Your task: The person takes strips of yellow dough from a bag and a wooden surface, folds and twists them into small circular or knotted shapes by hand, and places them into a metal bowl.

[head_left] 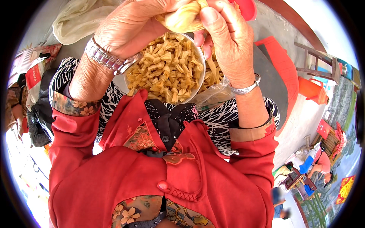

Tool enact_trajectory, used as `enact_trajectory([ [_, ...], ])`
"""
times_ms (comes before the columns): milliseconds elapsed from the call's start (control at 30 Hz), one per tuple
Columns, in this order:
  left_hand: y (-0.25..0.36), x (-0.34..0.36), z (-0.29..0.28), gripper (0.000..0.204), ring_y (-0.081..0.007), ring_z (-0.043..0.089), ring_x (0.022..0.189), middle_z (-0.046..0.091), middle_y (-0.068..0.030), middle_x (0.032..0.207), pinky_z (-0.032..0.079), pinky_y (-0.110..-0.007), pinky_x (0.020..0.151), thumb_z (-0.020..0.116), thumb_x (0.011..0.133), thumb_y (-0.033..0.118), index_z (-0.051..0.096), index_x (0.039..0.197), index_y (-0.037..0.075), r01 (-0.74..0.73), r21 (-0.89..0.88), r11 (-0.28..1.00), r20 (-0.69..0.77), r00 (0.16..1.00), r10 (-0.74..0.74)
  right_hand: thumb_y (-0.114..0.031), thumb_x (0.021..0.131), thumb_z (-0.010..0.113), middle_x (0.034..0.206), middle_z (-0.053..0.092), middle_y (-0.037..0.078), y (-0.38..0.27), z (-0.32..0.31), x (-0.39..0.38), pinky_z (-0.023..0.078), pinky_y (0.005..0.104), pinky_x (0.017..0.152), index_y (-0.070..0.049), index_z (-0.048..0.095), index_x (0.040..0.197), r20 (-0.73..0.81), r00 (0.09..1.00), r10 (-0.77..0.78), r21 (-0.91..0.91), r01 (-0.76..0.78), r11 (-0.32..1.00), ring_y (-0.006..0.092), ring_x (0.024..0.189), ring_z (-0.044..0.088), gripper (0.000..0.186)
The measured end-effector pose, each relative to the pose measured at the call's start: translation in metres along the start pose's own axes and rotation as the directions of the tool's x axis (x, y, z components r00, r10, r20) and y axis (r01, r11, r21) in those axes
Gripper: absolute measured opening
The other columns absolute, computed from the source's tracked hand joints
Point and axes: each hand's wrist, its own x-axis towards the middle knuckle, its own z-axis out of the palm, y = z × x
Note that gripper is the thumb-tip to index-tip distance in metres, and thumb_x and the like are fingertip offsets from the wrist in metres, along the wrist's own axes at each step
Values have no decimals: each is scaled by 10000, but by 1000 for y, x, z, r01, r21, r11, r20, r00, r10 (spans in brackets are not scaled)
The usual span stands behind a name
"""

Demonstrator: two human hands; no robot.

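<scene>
One yellow husk (184, 19), seemingly unfinished, is pinched by right hand (232, 45) and left hand (129, 28), left fingertips partly hidden, over the far rim of a white bowl (204, 72); knotted pieces (165, 70) are heaped inside, longer strips (213, 74) apparently left unworked beside its right rim.

Pale yellow strip (182, 19); golden-brown knotted pieces (167, 70); white bowl (204, 69); red jacket (95, 178), flowered cuffs (78, 105); black trousers (218, 121) streaked white.
</scene>
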Motion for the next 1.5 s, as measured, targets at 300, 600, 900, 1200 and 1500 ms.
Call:
enact_trajectory([
  [300,-4,-11,9,347,-128,541,1015,586,-66,1111,419,-283,883,465,888,49,523,1223,-17,-201,454,868,153,977,146,-423,962,454,578,437,-35,14,1,-10,357,179,400,-31,581,913,-12,968,250,305,-235,923,38,440,429,415],
  [600,-17,-7,5,397,-140,605,781,613,-77,924,511,-267,722,460,975,309,527,1201,-10,-196,423,885,136,979,152,-363,960,484,778,565,28,20,8,-9,373,172,387,-51,469,1058,-58,976,209,302,-182,936,38,516,482,328],
  [900,4,-9,-8,588,-103,480,647,507,-88,1015,532,-310,684,409,948,488,506,1144,-58,30,-39,999,112,993,-26,-278,941,555,822,564,-2,23,1,-13,373,166,542,-24,532,1018,-189,981,42,159,-12,987,19,678,481,266],
  [1200,9,-11,-5,596,-95,476,661,528,-74,957,499,-263,628,378,962,477,514,1176,-63,-38,188,981,-34,998,45,-194,884,641,707,585,28,35,-5,-18,418,215,554,5,609,890,-189,981,-33,-193,-5,981,72,596,521,201],
  [1500,2,-9,-5,181,-15,349,431,460,55,614,304,-177,372,584,898,239,587,920,59,118,452,884,-261,965,5,-210,940,538,669,548,40,26,8,-8,427,241,471,-2,566,913,21,969,246,-39,-245,969,95,549,527,212],
])
